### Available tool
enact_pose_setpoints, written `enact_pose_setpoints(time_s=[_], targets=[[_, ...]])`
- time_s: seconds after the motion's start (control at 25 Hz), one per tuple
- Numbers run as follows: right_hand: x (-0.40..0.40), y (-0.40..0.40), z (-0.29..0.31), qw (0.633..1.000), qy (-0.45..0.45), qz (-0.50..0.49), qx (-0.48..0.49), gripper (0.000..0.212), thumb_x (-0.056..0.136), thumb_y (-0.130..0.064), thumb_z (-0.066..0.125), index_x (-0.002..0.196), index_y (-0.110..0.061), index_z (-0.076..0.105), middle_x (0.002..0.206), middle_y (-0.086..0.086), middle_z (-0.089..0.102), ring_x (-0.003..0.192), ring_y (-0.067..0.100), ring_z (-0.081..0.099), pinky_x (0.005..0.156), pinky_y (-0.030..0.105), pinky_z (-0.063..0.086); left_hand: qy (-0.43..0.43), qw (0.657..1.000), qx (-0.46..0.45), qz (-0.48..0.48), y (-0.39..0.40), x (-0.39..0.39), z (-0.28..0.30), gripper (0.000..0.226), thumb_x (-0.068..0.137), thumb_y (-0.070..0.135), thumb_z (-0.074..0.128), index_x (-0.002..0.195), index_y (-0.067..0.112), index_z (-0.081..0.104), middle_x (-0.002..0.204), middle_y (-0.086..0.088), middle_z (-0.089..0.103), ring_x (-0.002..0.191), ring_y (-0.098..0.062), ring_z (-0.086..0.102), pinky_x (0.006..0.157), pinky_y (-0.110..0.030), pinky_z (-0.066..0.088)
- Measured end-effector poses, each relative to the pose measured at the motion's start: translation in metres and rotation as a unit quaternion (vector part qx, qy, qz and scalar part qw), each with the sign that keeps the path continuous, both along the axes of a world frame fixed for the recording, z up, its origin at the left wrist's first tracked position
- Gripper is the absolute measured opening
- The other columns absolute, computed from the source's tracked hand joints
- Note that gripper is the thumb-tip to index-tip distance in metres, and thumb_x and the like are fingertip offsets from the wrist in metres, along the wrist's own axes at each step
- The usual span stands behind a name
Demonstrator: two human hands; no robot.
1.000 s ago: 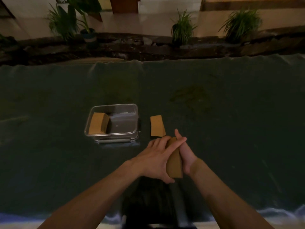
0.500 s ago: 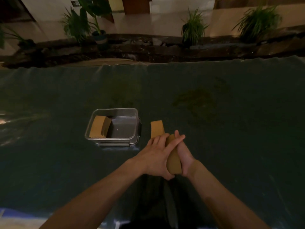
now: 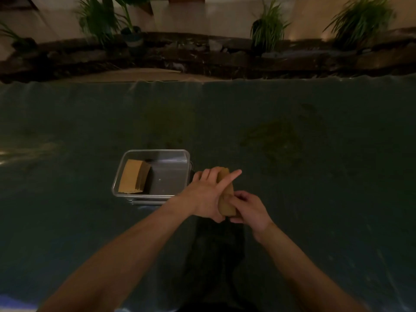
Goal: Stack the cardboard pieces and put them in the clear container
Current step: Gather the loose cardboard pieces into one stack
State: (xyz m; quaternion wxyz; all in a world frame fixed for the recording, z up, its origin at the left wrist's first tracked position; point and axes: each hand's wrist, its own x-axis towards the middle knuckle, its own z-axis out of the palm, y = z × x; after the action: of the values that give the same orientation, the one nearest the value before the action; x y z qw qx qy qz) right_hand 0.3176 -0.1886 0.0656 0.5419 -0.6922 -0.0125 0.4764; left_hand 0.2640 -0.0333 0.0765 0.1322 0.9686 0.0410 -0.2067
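A clear plastic container [image 3: 177, 152] stands on the dark green table cover, left of my hands. A stack of brown cardboard pieces [image 3: 134, 176] leans against its left wall inside. Just right of the container both hands hold another bundle of cardboard pieces [image 3: 226, 206] on edge. My left hand [image 3: 207, 194] wraps the bundle's left side, its index finger stretched across the top. My right hand [image 3: 249, 208] grips the near right end. The loose cardboard piece seen earlier on the table is hidden behind my left hand or joined to the bundle; I cannot tell which.
The green cover [image 3: 315, 199] spreads wide on all sides. Beyond the table's far edge runs a dark stone ledge [image 3: 202, 55] with several potted plants [image 3: 267, 25]. My dark trouser legs show below the hands.
Both hands moved the cardboard bundle forward, toward the loose piece by the container. My right hand shifted from behind the bundle to its near right end. The loose piece is out of sight now.
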Motion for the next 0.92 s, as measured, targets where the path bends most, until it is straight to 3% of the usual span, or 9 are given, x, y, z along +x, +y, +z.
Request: enact_pose_setpoints(time_s=[0.16,0.24,0.32,0.4,0.48,0.52,0.72,0.84,0.92], targets=[[0.012,0.014,-0.013,0.998,-0.041,0.0,-0.037,0.011,0.092,-0.024,0.062,0.1,-0.017,0.066,0.1,0.002,0.07,0.089,0.014,0.067,0.069,0.028,0.059,-0.011,0.999,-0.036,0.017,0.011,0.007,-0.01,0.139,0.058,0.059,0.084,0.144,0.053,-0.025,0.162,-0.003,-0.012,0.149,-0.034,-0.007,0.118,-0.057,0.004],[0.02,0.021,-0.025,0.997,-0.038,-0.029,-0.053,0.011,0.093,-0.023,0.061,0.099,-0.016,0.067,0.102,0.003,0.068,0.089,0.014,0.066,0.065,0.027,0.058,-0.027,0.978,-0.152,0.14,0.017,0.003,-0.021,0.141,0.054,0.06,0.086,0.145,0.053,-0.021,0.162,0.005,-0.017,0.149,-0.03,-0.009,0.118,-0.057,0.008],[0.028,0.027,-0.037,0.997,-0.033,-0.034,-0.066,0.014,0.094,-0.025,0.06,0.104,-0.016,0.065,0.105,0.001,0.065,0.092,0.013,0.063,0.066,0.026,0.055,-0.073,0.893,-0.3,0.327,0.017,-0.003,-0.036,0.127,0.061,0.056,0.085,0.152,0.044,-0.002,0.16,0.0,0.01,0.145,-0.027,0.016,0.116,-0.053,0.025],[0.035,0.036,-0.047,0.996,-0.032,-0.018,-0.077,0.019,0.095,-0.026,0.058,0.11,-0.016,0.063,0.109,0.001,0.062,0.095,0.012,0.06,0.066,0.025,0.053,-0.079,0.781,-0.383,0.487,0.014,-0.004,-0.05,0.086,0.082,0.042,0.075,0.151,0.027,0.026,0.141,-0.008,0.046,0.127,-0.023,0.048,0.107,-0.046,0.044],[0.04,0.047,-0.059,0.995,-0.027,-0.002,-0.094,0.023,0.095,-0.028,0.059,0.115,-0.016,0.062,0.113,0.003,0.062,0.098,0.015,0.06,0.065,0.024,0.053,-0.022,0.684,-0.441,0.581,0.015,0.0,-0.062,0.046,0.095,0.027,0.061,0.138,0.017,0.049,0.117,-0.008,0.064,0.102,-0.02,0.064,0.093,-0.039,0.053],[0.041,0.051,-0.064,0.995,-0.026,0.002,-0.101,0.024,0.094,-0.028,0.06,0.115,-0.017,0.061,0.113,0.003,0.062,0.098,0.016,0.06,0.065,0.024,0.053,-0.009,0.661,-0.456,0.596,0.017,0.003,-0.068,0.035,0.097,0.023,0.057,0.131,0.016,0.055,0.108,-0.007,0.067,0.093,-0.019,0.066,0.088,-0.038,0.054],[0.049,0.065,-0.091,0.972,-0.123,0.065,-0.19,0.03,0.094,-0.035,0.059,0.11,-0.011,0.066,0.098,0.003,0.064,0.092,0.02,0.063,0.077,0.034,0.056,-0.012,0.672,-0.414,0.614,0.023,0.014,-0.098,0.014,0.095,0.019,0.057,0.108,0.022,0.062,0.102,-0.007,0.068,0.093,-0.023,0.068,0.089,-0.042,0.057],[0.049,0.072,-0.104,0.933,-0.237,0.124,-0.24,0.036,0.094,-0.038,0.056,0.089,-0.003,0.066,0.094,0.013,0.066,0.079,0.025,0.063,0.071,0.039,0.052,-0.021,0.692,-0.378,0.615,0.023,0.021,-0.114,0.019,0.093,0.019,0.057,0.111,0.018,0.062,0.108,-0.007,0.068,0.099,-0.025,0.067,0.092,-0.046,0.056],[0.045,0.076,-0.108,0.912,-0.286,0.138,-0.26,0.036,0.095,-0.04,0.054,0.092,-0.006,0.065,0.1,0.013,0.062,0.082,0.024,0.063,0.071,0.039,0.053,-0.033,0.723,-0.342,0.6,0.024,0.023,-0.123,0.023,0.095,0.02,0.055,0.116,0.017,0.062,0.111,-0.004,0.067,0.097,-0.02,0.064,0.09,-0.039,0.055]])
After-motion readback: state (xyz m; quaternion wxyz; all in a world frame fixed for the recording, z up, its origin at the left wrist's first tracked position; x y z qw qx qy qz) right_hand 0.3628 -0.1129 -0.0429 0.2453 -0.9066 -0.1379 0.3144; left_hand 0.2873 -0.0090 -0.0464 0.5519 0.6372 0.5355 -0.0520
